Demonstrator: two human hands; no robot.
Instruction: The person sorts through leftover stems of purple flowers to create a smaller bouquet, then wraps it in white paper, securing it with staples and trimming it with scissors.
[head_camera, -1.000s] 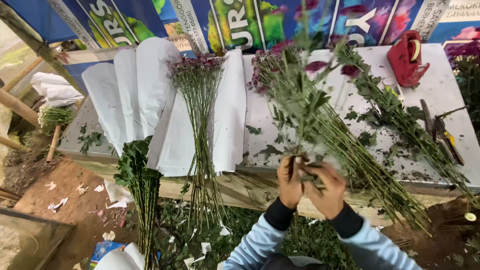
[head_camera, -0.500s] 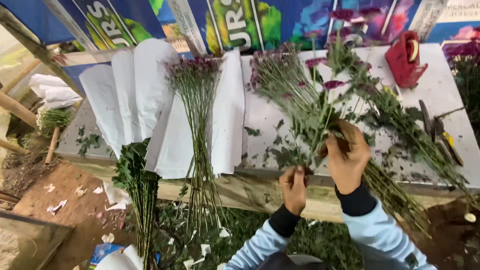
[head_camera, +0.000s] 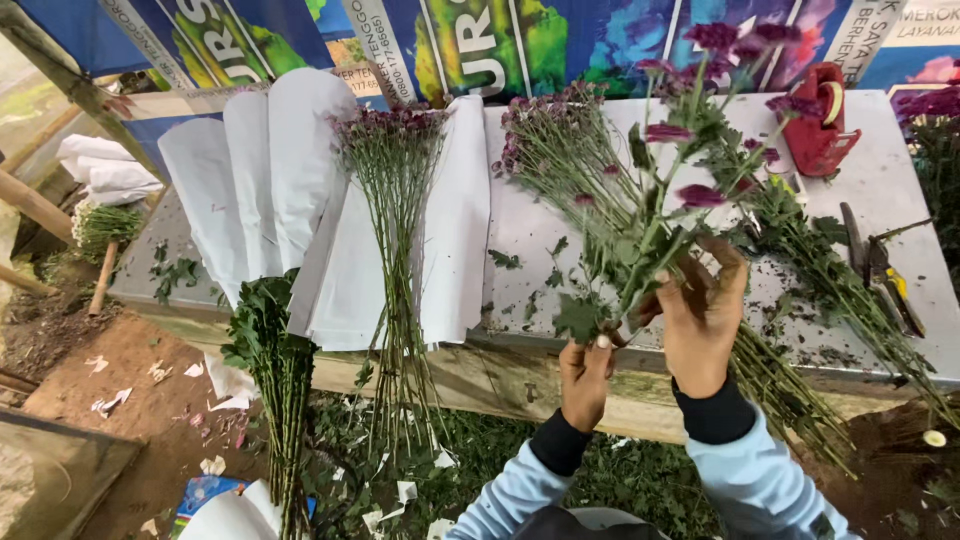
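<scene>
My right hand grips a purple-flowered stem and holds it up over the grey table. Just below and to the left, my left hand pinches a green leaf near that stem's lower end. Behind the lifted stem a loose bunch of purple flowers lies on the table. Left of it, another purple bunch rests on white paper sheets, its long stems hanging over the table's front edge.
A red pouch stands at the back right. Pruning shears lie at the right edge. A leafy green bundle leans against the table front. Paper scraps and leaves litter the ground below. Colourful banners hang behind.
My right hand has risen from the table's front edge, lifting one flower stem out of the bunch. My left hand stayed low and now grips a leaf on that stem.
</scene>
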